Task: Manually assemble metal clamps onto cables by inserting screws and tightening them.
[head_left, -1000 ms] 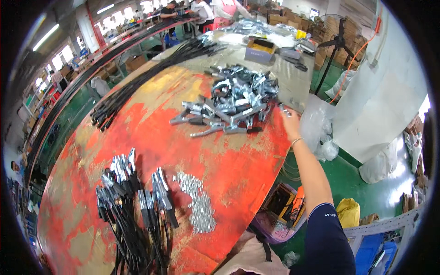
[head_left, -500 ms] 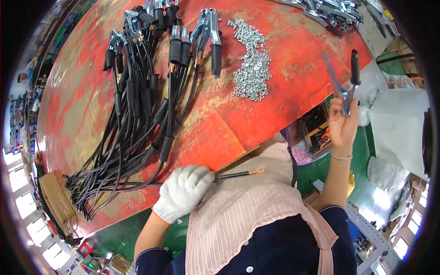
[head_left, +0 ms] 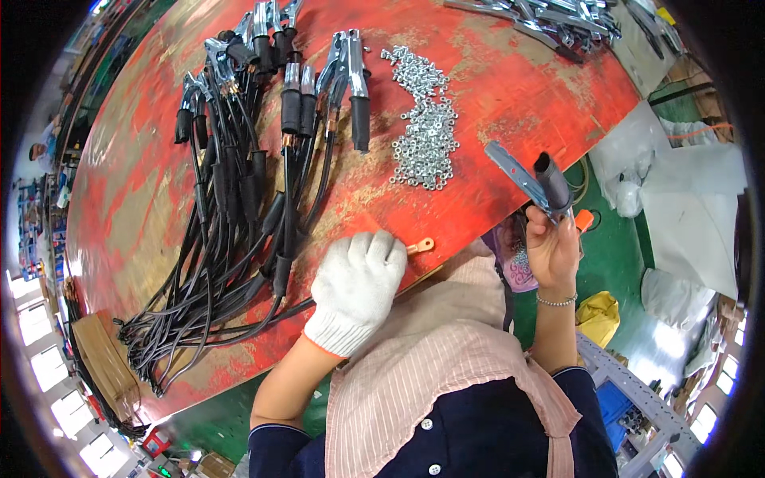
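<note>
My left hand (head_left: 358, 283), in a white knit glove with an orange cuff edge, is closed over a black cable (head_left: 299, 309) at the table's near edge. Beyond its fingers sticks out the cable's copper lug (head_left: 421, 246). My bare right hand (head_left: 553, 248), a bead bracelet on its wrist, grips a metal clamp (head_left: 519, 175) at the table's right edge. One arm of the clamp carries a black sleeve; the other is bare metal and points toward the far left. Lug and clamp are well apart.
Small metal nuts (head_left: 425, 151) lie heaped mid-table. Cables (head_left: 207, 279) with clamps (head_left: 351, 80) fitted spread over the left side. Loose clamps (head_left: 562, 28) are piled at the far right. Below the right edge, a yellow bag (head_left: 598, 319) lies on the green floor (head_left: 637, 342).
My left hand has moved right and farther onto the table with the cable and lug. My right hand has brought the clamp down and left toward the table, and its tilt has changed.
</note>
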Available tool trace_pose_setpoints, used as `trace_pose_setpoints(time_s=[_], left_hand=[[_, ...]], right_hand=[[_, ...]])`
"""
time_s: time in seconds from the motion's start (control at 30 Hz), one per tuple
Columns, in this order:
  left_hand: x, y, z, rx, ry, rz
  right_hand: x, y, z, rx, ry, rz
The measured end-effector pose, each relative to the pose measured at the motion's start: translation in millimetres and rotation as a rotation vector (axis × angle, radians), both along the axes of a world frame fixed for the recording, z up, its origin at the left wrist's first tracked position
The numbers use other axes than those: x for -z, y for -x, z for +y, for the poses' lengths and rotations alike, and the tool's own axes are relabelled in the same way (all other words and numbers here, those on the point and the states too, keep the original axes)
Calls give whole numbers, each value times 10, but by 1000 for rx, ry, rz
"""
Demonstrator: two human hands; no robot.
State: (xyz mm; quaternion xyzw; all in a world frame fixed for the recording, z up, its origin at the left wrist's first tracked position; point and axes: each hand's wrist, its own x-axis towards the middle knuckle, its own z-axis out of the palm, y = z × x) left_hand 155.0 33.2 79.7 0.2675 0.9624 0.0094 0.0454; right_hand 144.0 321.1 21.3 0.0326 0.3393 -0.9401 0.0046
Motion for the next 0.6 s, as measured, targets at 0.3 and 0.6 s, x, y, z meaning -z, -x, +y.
trace_pose_setpoints(time_s=[0.3,0.6], left_hand=[[-436,551,-282,-486,-740,-1417],[-202,244,-51,-522,-803,-932]], right_hand=[[62,25,-135,-56,82,1],[-311,-1,-441,-109,-245,18]])
